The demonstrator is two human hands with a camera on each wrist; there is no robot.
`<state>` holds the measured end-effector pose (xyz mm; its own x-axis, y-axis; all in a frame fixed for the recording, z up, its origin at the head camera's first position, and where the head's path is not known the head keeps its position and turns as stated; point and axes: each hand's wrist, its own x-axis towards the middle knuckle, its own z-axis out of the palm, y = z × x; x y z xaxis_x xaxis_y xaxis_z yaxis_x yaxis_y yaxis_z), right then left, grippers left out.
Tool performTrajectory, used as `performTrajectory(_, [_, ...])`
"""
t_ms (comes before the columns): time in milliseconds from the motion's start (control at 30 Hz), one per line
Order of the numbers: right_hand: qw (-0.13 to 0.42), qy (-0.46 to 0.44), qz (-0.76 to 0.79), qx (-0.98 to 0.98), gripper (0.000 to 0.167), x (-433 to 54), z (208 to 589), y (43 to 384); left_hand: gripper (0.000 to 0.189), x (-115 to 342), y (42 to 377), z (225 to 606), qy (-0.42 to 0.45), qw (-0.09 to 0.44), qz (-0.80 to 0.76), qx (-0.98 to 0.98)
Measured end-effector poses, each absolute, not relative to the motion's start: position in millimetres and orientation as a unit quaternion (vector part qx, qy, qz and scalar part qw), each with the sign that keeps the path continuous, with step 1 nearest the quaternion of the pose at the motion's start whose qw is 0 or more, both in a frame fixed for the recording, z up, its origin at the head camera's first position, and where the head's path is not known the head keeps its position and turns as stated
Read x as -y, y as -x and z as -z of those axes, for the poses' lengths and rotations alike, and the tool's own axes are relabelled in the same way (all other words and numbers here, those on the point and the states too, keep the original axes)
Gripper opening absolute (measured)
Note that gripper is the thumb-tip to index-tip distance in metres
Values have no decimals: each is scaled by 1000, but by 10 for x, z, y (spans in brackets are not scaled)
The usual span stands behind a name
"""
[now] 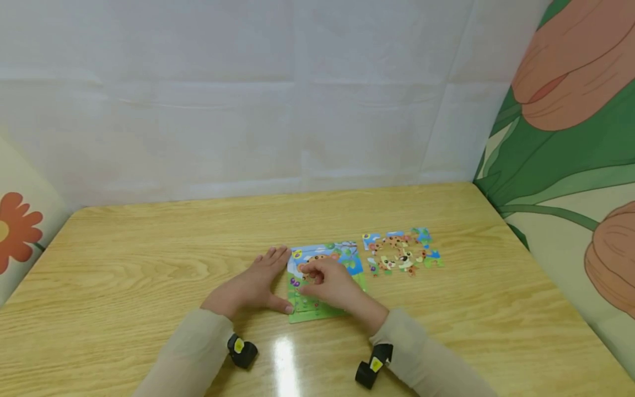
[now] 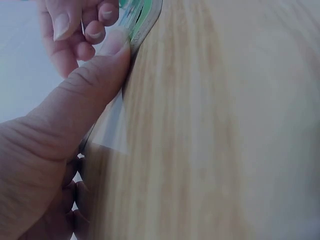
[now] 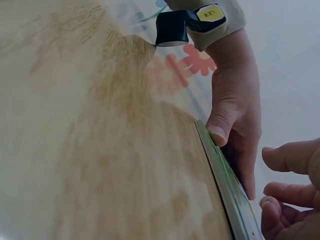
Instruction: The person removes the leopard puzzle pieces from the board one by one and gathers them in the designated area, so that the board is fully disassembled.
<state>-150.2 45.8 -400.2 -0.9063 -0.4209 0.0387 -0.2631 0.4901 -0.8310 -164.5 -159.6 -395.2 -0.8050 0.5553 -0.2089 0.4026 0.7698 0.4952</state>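
A cartoon jigsaw puzzle board (image 1: 353, 259), blue above and green below, lies on the wooden table before both hands. Along its left edge rests my left hand (image 1: 253, 286), fingers extended, with the thumb (image 2: 116, 42) on the near left corner. Over the board hovers my right hand (image 1: 332, 283), its fingers bent loosely and its thumb (image 3: 290, 157) apart from them. No piece shows between them. The right hand hides part of the picture. Beyond the board to the right, a group of spotted animal puzzle pieces (image 1: 404, 257) lies on the tabletop.
The wooden table (image 1: 149, 264) reaches back to a white cloth backdrop (image 1: 238, 110). A flower-printed cloth (image 1: 570, 165) hangs on the right side. Each wrist wears a black strap camera, such as the left camera (image 1: 243, 353).
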Motion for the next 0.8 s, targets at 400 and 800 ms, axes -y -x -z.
performTrajectory(400, [110,229,362,-897,36,-491,3993,1493,117,1572,1616,3955,-255,174,-219,-926])
performTrajectory(800, [122,230,358,-897,36,-475,3965,1494,118,1597,1642,3959,-263,168,-220,-924])
